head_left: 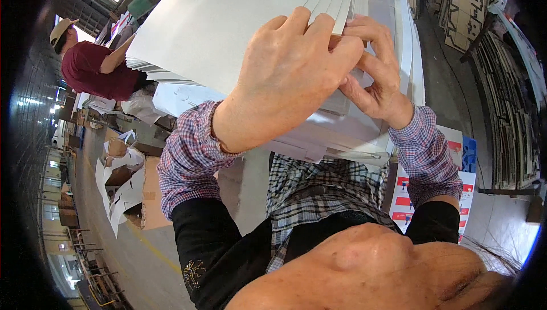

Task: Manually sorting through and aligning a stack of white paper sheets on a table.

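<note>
A thick stack of large white sheets (211,19), paper or thin card, lies before me, its near right corner fanned into several layers. My left hand (290,76) is closed over that corner, fingers curled onto the sheets' edges. Close against it, my right hand (376,71) bends its thumb and fingers round the same corner from the right. The fingertips of both hands nearly meet, and my left hand partly hides what lies between them. Beneath the hands is a white, film-like covered surface (319,133).
A person in a dark red shirt (94,71) stands at the far left. Torn cardboard (122,179) lies on the floor to the left. On the right are a rack of upright boards (507,111) and red-and-white printed boxes (464,196). Cut-out panels (464,8) lean behind.
</note>
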A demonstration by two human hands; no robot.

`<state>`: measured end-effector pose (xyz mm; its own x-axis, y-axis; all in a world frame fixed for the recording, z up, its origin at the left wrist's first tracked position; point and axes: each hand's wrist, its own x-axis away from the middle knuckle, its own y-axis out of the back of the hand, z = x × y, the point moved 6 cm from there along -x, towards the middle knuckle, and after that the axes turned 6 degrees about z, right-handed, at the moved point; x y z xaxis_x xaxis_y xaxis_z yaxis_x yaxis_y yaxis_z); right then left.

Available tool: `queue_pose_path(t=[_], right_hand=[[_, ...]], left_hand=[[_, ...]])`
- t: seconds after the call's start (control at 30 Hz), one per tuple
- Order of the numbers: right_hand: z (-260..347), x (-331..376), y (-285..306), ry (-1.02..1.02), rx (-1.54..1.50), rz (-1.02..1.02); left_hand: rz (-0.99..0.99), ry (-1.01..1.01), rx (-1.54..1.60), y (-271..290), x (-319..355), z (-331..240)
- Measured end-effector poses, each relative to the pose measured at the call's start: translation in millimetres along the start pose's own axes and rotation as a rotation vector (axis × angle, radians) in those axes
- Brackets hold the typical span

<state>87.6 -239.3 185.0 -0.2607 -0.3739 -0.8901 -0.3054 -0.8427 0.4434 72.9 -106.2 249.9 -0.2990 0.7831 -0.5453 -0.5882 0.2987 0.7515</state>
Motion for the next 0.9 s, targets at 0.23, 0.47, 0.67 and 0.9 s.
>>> queue_pose_path(t=[0.23,0.47,0.67,0.9], right_hand=[[-3.9,4.4,-3.1,-0.011,-0.003,-0.006],[-13.4,7.9,1.6,-0.170,-0.249,0.003],[-7.0,5.7,-0.1,-0.134,-0.145,0.016],[-7.3,9.4,2.2,-0.125,-0.126,-0.125]], left_hand=[[0.068,0.014,0.041,6.7,11.9,3.9],[0.187,0.030,0.241,17.1,10.6,10.6],[0.187,0.012,0.143,13.2,12.1,4.9],[0.105,0.030,0.054,20.0,10.5,6.1]])
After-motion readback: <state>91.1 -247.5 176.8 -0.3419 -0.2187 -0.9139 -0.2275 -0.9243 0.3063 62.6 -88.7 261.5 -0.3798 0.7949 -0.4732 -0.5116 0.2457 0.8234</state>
